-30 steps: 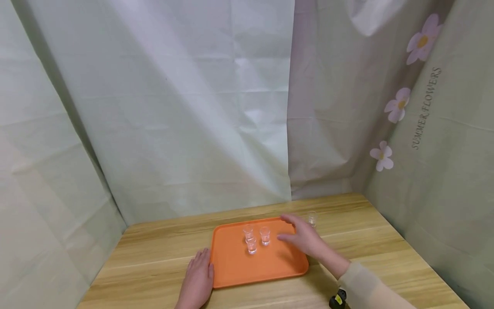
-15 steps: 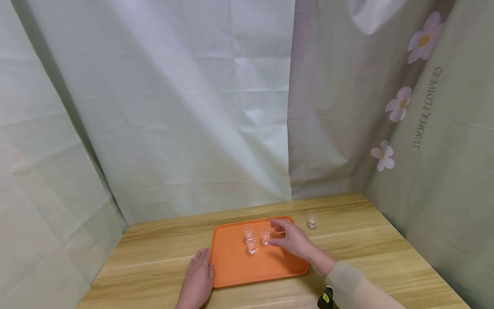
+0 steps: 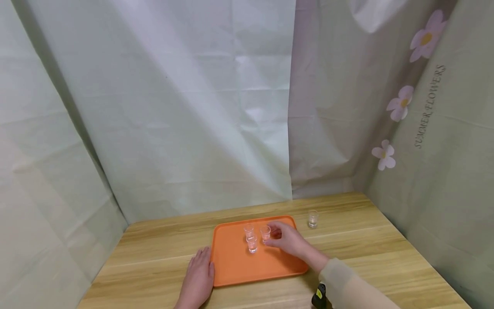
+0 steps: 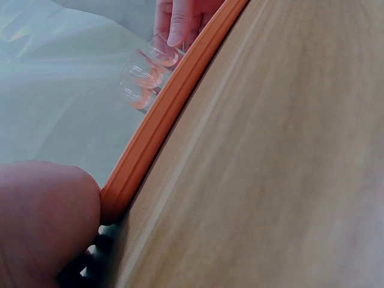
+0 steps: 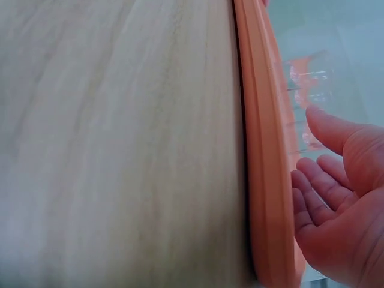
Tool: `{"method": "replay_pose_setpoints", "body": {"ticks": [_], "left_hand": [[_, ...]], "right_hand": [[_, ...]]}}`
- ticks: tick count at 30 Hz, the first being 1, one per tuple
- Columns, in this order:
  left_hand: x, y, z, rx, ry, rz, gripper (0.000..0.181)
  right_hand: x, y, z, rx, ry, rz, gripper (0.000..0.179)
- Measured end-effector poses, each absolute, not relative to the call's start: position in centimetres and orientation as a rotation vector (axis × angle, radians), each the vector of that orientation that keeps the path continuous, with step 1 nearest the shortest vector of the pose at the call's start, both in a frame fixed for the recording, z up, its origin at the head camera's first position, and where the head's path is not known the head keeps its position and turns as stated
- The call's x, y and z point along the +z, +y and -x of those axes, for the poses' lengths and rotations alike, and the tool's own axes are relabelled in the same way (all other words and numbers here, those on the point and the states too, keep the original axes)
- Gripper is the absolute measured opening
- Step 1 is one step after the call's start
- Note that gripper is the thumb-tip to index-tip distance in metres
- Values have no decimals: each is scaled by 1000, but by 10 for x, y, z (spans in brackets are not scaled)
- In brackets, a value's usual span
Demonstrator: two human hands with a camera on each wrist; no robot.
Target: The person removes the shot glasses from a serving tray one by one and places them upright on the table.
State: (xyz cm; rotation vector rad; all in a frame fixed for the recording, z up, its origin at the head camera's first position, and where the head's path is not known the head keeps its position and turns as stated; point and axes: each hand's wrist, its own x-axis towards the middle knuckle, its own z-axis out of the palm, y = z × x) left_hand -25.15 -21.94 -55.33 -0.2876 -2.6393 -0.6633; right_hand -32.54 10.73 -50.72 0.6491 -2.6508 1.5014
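An orange tray [image 3: 247,270] lies on the wooden table, bearing three small clear shot glasses. Two of them, the rear-left glass [image 3: 249,231] and the front glass [image 3: 252,245], stand close together. My right hand [image 3: 289,240] reaches over the tray from the right, thumb and fingers spread at the third glass [image 3: 265,233]. In the right wrist view a gap shows between thumb [image 5: 330,129] and fingers; whether they touch the glass I cannot tell. Against the tray's left edge rests my left hand [image 3: 197,277], fingers extended flat on the table.
Another clear shot glass [image 3: 313,219] stands on the table [image 3: 359,231], beyond the tray's right rear corner. Pale curtains [image 3: 185,128] hang behind and at both sides. A black and yellow object [image 3: 319,296] is by the right sleeve.
My right hand has moved left from the tray's right rear part to the rightmost glass on it, its thumb and fingers drawing nearer together. The left hand and the glasses stay put.
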Motion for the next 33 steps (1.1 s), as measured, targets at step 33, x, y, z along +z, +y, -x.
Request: {"method": "replay_pose_setpoints", "body": {"ticks": [33], "left_hand": [[-532, -215, 242, -665, -2765, 250, 48]], "right_hand": [[-513, 99, 328, 1511, -2636, -627, 18]]}}
